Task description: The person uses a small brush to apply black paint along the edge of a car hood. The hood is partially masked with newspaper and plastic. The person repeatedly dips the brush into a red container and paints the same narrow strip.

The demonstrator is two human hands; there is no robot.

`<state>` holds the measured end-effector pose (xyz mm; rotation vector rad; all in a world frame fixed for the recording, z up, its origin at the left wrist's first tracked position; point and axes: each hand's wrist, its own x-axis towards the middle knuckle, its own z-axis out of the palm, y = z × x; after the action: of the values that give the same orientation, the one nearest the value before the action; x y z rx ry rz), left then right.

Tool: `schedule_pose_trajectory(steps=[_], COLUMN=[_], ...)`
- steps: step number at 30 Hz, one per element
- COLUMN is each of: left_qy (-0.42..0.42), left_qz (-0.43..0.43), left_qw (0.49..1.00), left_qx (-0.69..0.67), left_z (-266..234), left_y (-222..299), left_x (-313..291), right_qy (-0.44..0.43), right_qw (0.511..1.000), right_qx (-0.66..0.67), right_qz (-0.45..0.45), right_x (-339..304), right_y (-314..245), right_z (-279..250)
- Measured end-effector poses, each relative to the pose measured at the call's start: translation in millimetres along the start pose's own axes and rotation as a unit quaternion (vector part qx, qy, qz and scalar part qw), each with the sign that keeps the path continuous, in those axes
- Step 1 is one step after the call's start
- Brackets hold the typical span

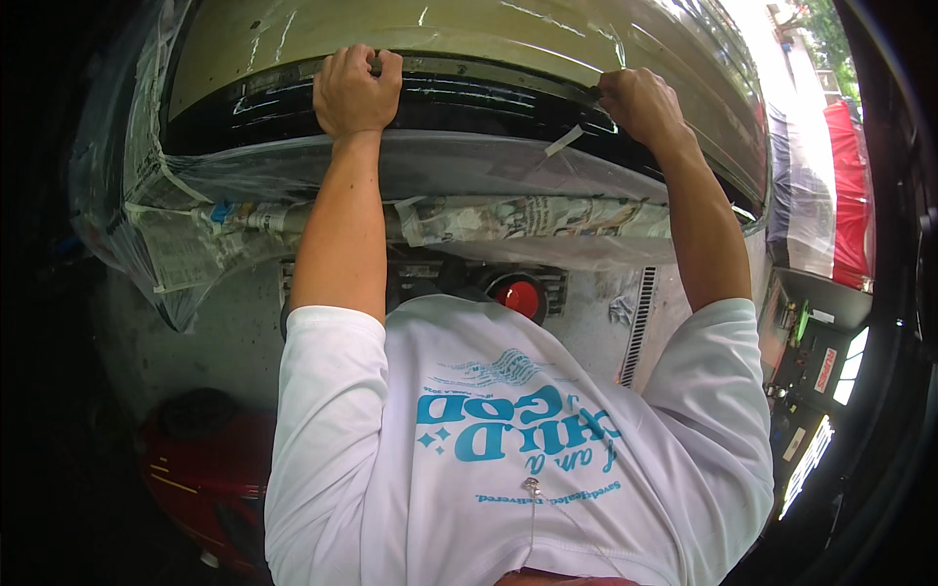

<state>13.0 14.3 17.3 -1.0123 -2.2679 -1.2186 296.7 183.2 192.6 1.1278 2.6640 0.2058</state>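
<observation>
A glossy gold car panel [469, 34] with a shiny black band [459, 115] along its near edge lies under my hands. My left hand [358, 93] is closed at the left part of the seam between gold and black, with a bit of something dark showing between thumb and fingers. Farther right, my right hand [640, 105] is closed too, and a small dark piece shows at its fingertips. A narrow dark strip [489, 78] runs along the seam between both hands; I cannot tell whether it is loose or part of the car.
Clear plastic sheeting [293, 174] and taped newspaper [537, 220] cover the car below the band. A pale tape piece [564, 141] sticks out near the right hand. Behind are a round red-centred object [518, 296], a floor drain grate [639, 327] and a dark red car [210, 479].
</observation>
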Motion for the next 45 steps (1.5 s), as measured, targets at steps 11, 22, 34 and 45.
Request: schedule_pose_trajectory(steps=[11, 22, 34, 45], left_qy=[-0.026, -0.028, -0.007, -0.005], left_qz=[-0.007, -0.024, -0.009, -0.02], left_qw=[1.0, 0.999, 1.0, 1.0], left_qx=[0.012, 0.021, 0.011, 0.023], left_z=[-6.2, -6.7, -4.6, -4.9], left_y=[9.6, 7.9, 6.4, 10.1], left_x=[-1.1, 2.4, -0.5, 1.0], right_qy=[-0.181, 0.029, 0.033, 0.04], right_qw=[0.976, 0.997, 0.999, 0.997], right_qx=[-0.021, 0.049, 0.005, -0.054], right_qz=[-0.119, 0.046, 0.015, -0.04], right_x=[89.5, -28.7, -21.5, 0.6], right_y=[33.5, 22.6, -2.8, -16.7], right_z=[-18.6, 2.2, 16.6, 13.7])
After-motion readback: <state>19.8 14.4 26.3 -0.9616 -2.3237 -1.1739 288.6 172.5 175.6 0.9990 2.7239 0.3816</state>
